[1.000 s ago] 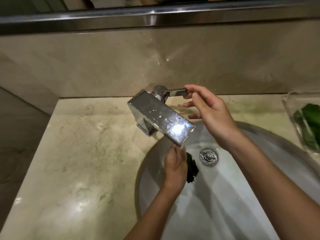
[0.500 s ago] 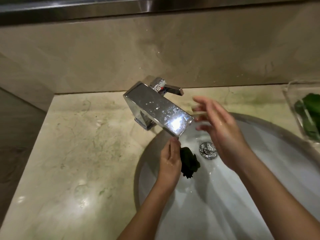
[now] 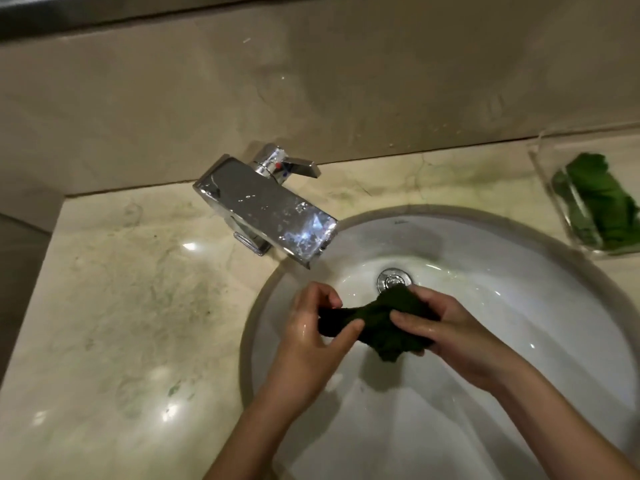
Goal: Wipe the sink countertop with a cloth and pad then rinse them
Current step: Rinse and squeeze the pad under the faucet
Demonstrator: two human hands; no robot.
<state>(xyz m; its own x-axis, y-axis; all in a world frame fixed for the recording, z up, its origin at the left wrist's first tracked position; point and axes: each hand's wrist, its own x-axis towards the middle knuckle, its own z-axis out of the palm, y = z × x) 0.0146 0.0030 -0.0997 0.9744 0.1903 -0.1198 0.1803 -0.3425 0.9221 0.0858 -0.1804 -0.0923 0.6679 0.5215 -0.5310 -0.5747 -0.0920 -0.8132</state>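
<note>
A dark green wet cloth (image 3: 377, 317) is bunched up over the white sink basin (image 3: 519, 306), just in front of the drain (image 3: 394, 279). My left hand (image 3: 311, 327) pinches its left end between thumb and fingers. My right hand (image 3: 450, 334) grips the right, thicker part of the cloth. Both hands are wet. A brighter green pad (image 3: 599, 199) lies in a clear tray (image 3: 543, 174) at the right edge. The beige marble countertop (image 3: 131, 306) spreads to the left, with wet patches.
A square chrome faucet (image 3: 266, 209) juts over the basin's left rim, its lever (image 3: 298, 168) pointing right. No water stream is visible. A marble backsplash (image 3: 311, 91) rises behind, and the counter ends at a wall on the left.
My right hand left the faucet lever and came down into the basin to grip the cloth. My left hand drew the cloth out from under the spout toward me.
</note>
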